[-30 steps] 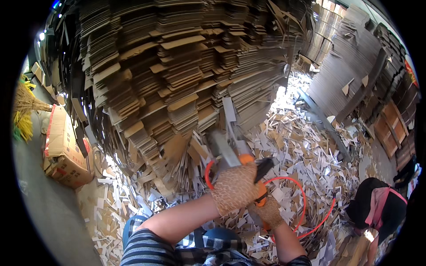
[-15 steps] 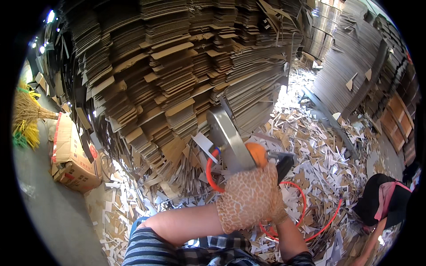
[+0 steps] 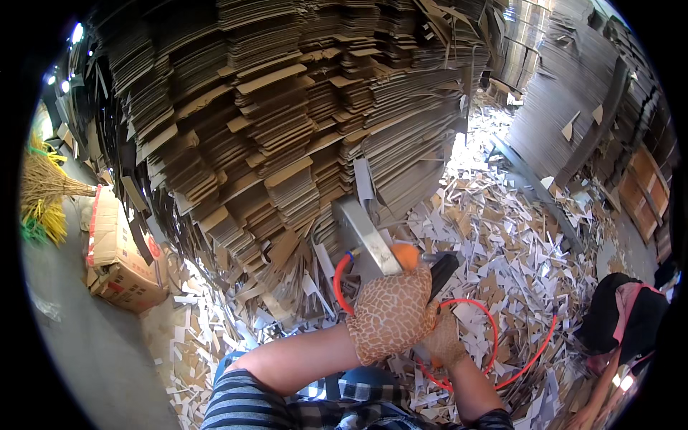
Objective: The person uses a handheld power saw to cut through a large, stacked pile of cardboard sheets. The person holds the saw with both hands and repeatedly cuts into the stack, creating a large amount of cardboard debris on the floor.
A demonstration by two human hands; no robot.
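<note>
Both hands wear tan patterned gloves and grip an air-powered hand tool [image 3: 371,242]. It has a long flat metal housing, an orange part and a black piece at its right. My left hand [image 3: 393,315] is wrapped over the tool beside the orange part. Lower and to the right, my right hand [image 3: 444,340] closes around the tool's lower part, its fingers partly hidden by the left. A red hose [image 3: 339,285] curves from the housing. The tool's far end is against or just before the big stack of cut cardboard sheets [image 3: 287,129]; contact is unclear.
Cardboard and paper scraps [image 3: 480,236] cover the floor. The red hose loops [image 3: 496,333] across them. At left stand a carton [image 3: 122,251] and a straw broom [image 3: 54,186]. Another stack [image 3: 566,93] rises at right, near a long metal bar [image 3: 534,190]. A co-worker [image 3: 620,315] bends at lower right.
The tool and both hands have shifted slightly down and left. More of my right hand shows now. A pale strip of card beside the tool's end has turned more into view.
</note>
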